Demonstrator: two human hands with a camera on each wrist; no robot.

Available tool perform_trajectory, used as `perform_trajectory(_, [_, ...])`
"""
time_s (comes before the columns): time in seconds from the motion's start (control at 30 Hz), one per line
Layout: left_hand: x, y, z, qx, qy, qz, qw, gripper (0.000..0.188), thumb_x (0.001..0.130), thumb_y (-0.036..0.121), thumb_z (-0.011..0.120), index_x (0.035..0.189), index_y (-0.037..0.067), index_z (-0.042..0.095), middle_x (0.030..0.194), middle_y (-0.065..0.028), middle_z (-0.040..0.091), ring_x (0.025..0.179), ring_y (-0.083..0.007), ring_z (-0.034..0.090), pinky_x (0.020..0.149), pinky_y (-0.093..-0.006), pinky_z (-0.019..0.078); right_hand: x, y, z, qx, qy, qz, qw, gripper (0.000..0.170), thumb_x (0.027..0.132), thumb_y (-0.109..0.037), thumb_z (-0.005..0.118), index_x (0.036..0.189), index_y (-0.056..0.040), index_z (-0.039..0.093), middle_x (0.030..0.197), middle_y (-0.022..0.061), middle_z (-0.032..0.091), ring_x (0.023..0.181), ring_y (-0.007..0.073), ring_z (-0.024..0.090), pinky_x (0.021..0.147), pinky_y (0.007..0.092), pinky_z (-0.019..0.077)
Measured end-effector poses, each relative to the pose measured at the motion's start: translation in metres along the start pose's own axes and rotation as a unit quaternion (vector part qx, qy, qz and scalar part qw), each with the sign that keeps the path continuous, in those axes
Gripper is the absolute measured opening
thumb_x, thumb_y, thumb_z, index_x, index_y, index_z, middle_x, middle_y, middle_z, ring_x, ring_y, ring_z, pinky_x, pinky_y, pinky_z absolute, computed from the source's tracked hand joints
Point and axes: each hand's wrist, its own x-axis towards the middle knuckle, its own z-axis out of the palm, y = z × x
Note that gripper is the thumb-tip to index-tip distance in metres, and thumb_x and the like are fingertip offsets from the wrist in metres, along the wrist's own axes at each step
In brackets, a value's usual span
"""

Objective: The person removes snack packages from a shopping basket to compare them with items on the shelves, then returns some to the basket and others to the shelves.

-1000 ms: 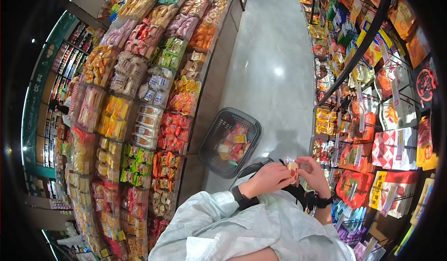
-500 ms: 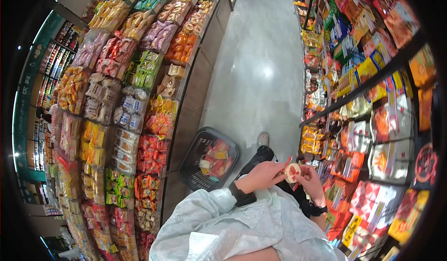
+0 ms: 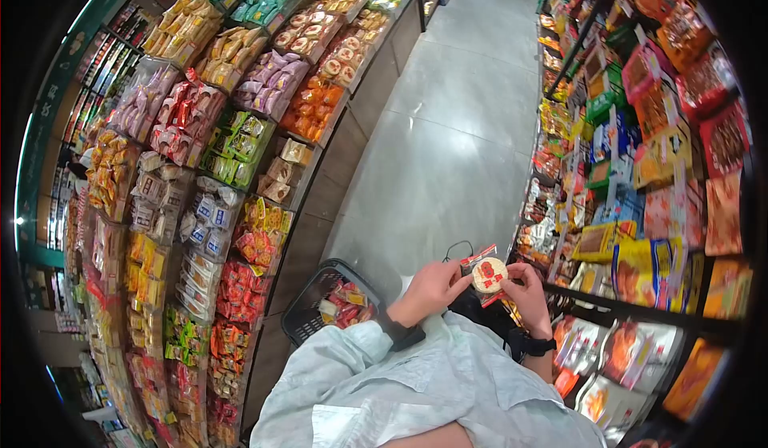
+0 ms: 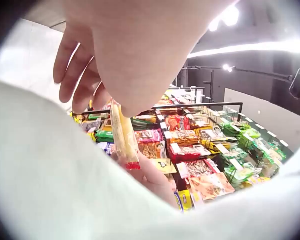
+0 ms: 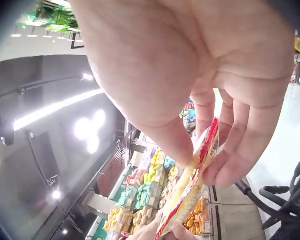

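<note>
In the head view, the round wrapped snack (image 3: 490, 274) is held at four o'clock of centre, its printed face turned upward; its left edge is pinched by the left hand (image 3: 430, 290) and its right edge by the right hand (image 3: 526, 294). The basket (image 3: 302, 310), with packets (image 3: 349, 302) in it, is seen at seven o'clock, partly covered by a sleeve (image 3: 340, 352). The step in hand is judged to be an inspection of the snack; for it to be moved away, release by one hand and a secure grip by the other would be called for. In the left wrist view, the snack is seen edge-on at eight o'clock, gripped at its upper end by the left hand. In the right wrist view, it is clasped at five o'clock between the right thumb and fingers. Compared with the earliest head frame, where the snack is partly hidden by fingers, its face is now more fully exposed, and the basket is seen lower and further left.
</note>
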Motion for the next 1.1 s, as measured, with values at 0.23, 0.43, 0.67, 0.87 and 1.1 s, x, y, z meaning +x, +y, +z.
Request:
perform_trajectory(0.23, [0.13, 0.006, -0.014, -0.024, -0.048, -0.098, 0.994, 0.037, 0.099, 0.043, 0.062, 0.103, 0.006, 0.064, 0.082, -0.0158, 0.068, 0.08, -0.038, 0.066, 0.07, -0.047, 0.05, 0.166, -0.067, -0.022, -0.028, -0.072, -0.013, 0.997, 0.036, 0.094, -0.003, 0.071, 0.125, -0.0025, 0.051, 0.114, 0.0093, 0.054, 0.091, 0.0155, 0.068, 0.076, 0.028, 0.0629])
perform_trajectory(0.43, [0.242, 0.038, -0.05, -0.008, 0.066, -0.134, 0.989, 0.039, 0.098, 0.036, 0.067, 0.113, 0.003, 0.057, 0.095, -0.0172, 0.07, 0.084, -0.0355, 0.069, 0.073, -0.0452, 0.0523, 0.281, -0.151, -0.037, -0.013, -0.16, -0.034, 0.986, 0.032, 0.094, -0.002, 0.071, 0.113, -0.004, 0.045, 0.113, 0.0061, 0.052, 0.092, 0.0129, 0.068, 0.074, 0.0267, 0.0604])
perform_trajectory(0.67, [0.313, -0.008, -0.071, -0.051, 0.111, -0.163, 0.979, 0.038, 0.097, 0.037, 0.067, 0.107, 0.002, 0.056, 0.089, -0.016, 0.072, 0.084, -0.0357, 0.069, 0.072, -0.045, 0.0532, 0.396, -0.194, -0.02, -0.109, -0.225, 0.024, 0.968, 0.035, 0.092, -0.001, 0.072, 0.118, -0.0036, 0.049, 0.115, 0.0088, 0.058, 0.091, 0.012, 0.07, 0.075, 0.0218, 0.0549])
perform_trajectory(0.87, [0.362, -0.096, -0.167, -0.023, 0.104, -0.224, 0.969, 0.036, 0.097, 0.04, 0.064, 0.096, 0.004, 0.063, 0.088, -0.0172, 0.071, 0.084, -0.0377, 0.069, 0.072, -0.0488, 0.051, 0.494, -0.215, 0.058, -0.162, -0.275, 0.042, 0.947, 0.034, 0.092, 0.001, 0.07, 0.121, -0.0027, 0.053, 0.114, 0.0075, 0.063, 0.091, 0.0101, 0.068, 0.077, 0.0229, 0.0551])
perform_trajectory(1.1, [0.406, -0.173, -0.287, -0.055, 0.238, -0.202, 0.948, 0.035, 0.098, 0.039, 0.063, 0.095, 0.005, 0.063, 0.084, -0.015, 0.07, 0.08, -0.0365, 0.066, 0.068, -0.0469, 0.0491, 0.602, -0.284, 0.201, -0.211, -0.323, 0.004, 0.922, 0.034, 0.095, -0.003, 0.068, 0.127, -0.0004, 0.056, 0.12, 0.0079, 0.065, 0.098, 0.0107, 0.068, 0.082, 0.0237, 0.054])
